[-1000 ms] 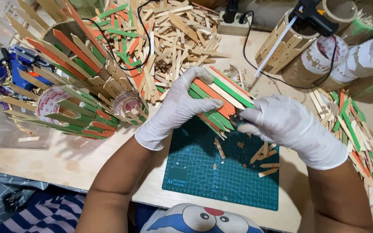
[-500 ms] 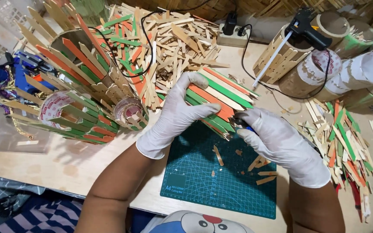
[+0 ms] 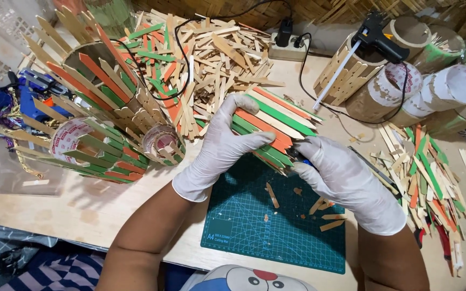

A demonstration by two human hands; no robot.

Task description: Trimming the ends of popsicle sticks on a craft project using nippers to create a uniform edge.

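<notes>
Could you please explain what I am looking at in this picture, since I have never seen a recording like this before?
The picture comes from a camera worn on a person's head, looking down at their own two gloved hands over a workbench. The left hand presses on a tube covered in orange, green and plain wooden sticks. The right hand is at the tube's near end, gripping a small dark tool; what kind I cannot tell. Under them lies a green cutting mat with wood scraps. Behind is a heap of loose sticks, finished stick-covered tubes at the left, a glue gun resting on bare tubes at the right, and a power strip.
</notes>
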